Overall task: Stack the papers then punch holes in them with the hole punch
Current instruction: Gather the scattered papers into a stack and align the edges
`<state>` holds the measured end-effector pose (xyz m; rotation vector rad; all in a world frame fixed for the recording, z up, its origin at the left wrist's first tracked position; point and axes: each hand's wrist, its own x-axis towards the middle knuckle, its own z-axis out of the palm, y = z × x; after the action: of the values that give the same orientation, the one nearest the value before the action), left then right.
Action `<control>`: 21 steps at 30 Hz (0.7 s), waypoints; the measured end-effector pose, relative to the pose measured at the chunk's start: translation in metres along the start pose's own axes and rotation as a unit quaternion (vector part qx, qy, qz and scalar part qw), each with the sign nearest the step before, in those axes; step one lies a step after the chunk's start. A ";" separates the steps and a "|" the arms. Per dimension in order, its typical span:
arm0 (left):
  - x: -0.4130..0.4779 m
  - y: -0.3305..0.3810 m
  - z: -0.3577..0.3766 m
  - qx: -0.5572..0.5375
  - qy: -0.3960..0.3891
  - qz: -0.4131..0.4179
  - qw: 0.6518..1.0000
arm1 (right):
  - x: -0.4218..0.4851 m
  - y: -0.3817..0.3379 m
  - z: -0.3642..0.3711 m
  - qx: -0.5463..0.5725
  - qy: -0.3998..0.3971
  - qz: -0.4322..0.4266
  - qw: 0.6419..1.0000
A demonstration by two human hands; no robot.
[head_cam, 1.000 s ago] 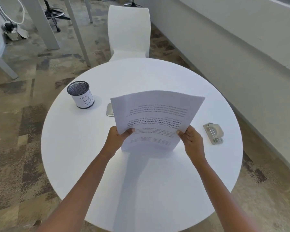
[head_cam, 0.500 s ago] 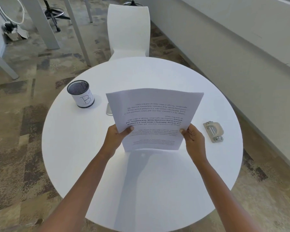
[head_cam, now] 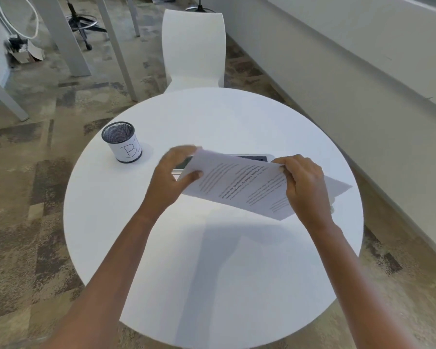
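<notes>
Papers (head_cam: 239,185): held in the air above the table (head_cam: 212,273), right of the cup (head_cam: 122,143); printed side up, tilted, not lying flat.
Left hand (head_cam: 171,177): clenched on the end of the papers nearest the cup, thumb on top, fingers behind the far corner; a little blurred.
Right hand (head_cam: 305,185): pinching the far edge, well away from the cup, with one corner of the papers sticking out beyond it.
Long axis: directed away from the cup, from left hand to right hand and further, dropping slightly toward the near side.
Stack: apparently gathered as one bundle; number of sheets and evenness of edges impossible to tell.
Punch: not clearly visible; possibly hidden under the papers or the right hand, on the side far from the cup, but only as a guess.
Phone (head_cam: 249,157): flat on the table right of the cup, partly covered by the far edge of the papers.
Step, as judged: squaring the stack and bringing it down; punching not yet begun.
Next move, as judged: one edge to be freed for the punch; right hand likely nearer for that, left hand better for keeping the bundle.
Risk: slipping apart of sheets on too early release.
</notes>
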<state>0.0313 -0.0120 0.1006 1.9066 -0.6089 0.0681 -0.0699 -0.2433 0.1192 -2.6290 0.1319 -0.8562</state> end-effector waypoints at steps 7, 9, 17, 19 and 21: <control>-0.009 -0.007 0.012 -0.118 -0.028 -0.103 0.987 | -0.007 -0.002 0.001 -0.053 0.020 -0.025 0.998; -0.010 -0.011 0.011 -0.131 -0.016 -0.114 0.985 | -0.011 0.009 0.001 -0.058 0.014 0.012 0.998; -0.015 -0.028 0.005 -0.163 0.038 -0.150 0.974 | -0.030 0.059 0.001 0.185 -0.002 0.290 0.939; -0.016 -0.033 0.007 -0.176 0.046 -0.162 0.970 | -0.033 0.064 0.006 0.277 -0.017 0.375 0.885; -0.018 -0.037 0.010 -0.185 0.060 -0.177 0.965 | -0.035 0.064 0.009 0.346 -0.018 0.398 0.850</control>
<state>0.0299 -0.0036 0.0591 1.6058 -0.1755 -0.1498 -0.0917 -0.2926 0.0692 -1.6572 0.7005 -0.4254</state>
